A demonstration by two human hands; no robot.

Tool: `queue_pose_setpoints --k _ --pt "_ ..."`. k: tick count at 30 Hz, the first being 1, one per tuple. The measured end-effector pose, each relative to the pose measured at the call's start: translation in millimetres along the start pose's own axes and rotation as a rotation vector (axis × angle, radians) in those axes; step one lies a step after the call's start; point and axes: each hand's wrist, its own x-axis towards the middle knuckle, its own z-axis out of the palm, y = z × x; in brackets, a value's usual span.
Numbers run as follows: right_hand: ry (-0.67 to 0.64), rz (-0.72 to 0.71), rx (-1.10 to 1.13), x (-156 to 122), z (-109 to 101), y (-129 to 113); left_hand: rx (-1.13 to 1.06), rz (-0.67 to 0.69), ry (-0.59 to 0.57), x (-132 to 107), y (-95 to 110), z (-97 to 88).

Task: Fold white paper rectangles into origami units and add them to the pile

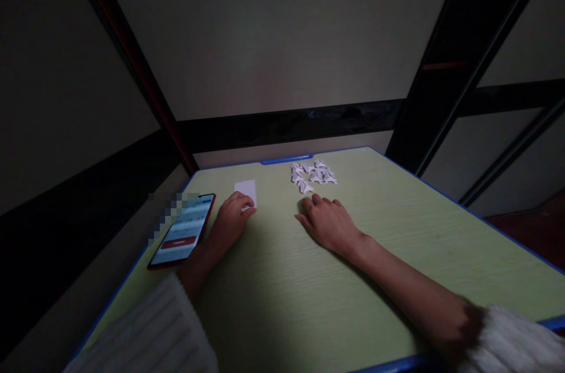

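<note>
My left hand [233,217] rests near a small white sheet of paper [246,186] on the left half of the table. Its fingers are curled, with the thumb and index finger closed at the sheet's near edge; whether one sheet or a stack lies there I cannot tell. My right hand [329,221] lies on the tabletop, fingers loosely apart and thumb out, holding nothing. Just beyond its fingertips sits a group of several small folded white paper figures [316,174], the closest one [304,186] a little apart from the right hand.
A phone [180,232] with a lit screen lies left of my left forearm, close to the table's left edge. The pale green table [273,302] has a blue rim [286,159]. Behind it rises a light panel wall [282,37] with a dark band.
</note>
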Motion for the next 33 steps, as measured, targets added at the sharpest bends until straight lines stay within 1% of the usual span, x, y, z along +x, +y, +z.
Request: queue_pose_setpoints --k 6,11,15,17,21,25,29,33 --pt "0.023 -0.011 -0.001 -0.3 0.7 0.8 -0.041 0.000 -0.006 2.2 -0.2 -3.6" --pt "0.020 -0.019 -0.003 -1.1 0.4 1.1 0.001 0.007 -0.095 3.5 -1.8 -5.6" --pt "0.008 -0.017 0.005 -0.6 -0.4 0.8 0.078 0.095 -0.182 3.4 -0.8 -6.5" --pt "0.009 -0.017 0.005 -0.5 -0.3 0.9 0.124 0.118 -0.214 3.5 0.2 -6.9" --pt "0.016 -0.021 0.001 -0.5 1.0 1.5 0.196 0.096 -0.220 4.5 0.2 -6.8" --pt "0.030 -0.028 0.004 0.0 1.6 2.2 0.238 0.107 -0.233 5.3 -2.6 -5.9" --pt "0.005 -0.025 0.013 0.6 0.7 2.4 0.245 0.156 -0.245 3.9 -2.7 -6.5" --pt "-0.004 -0.013 0.019 0.7 0.7 2.2 0.261 0.134 -0.227 2.4 0.0 -7.8"
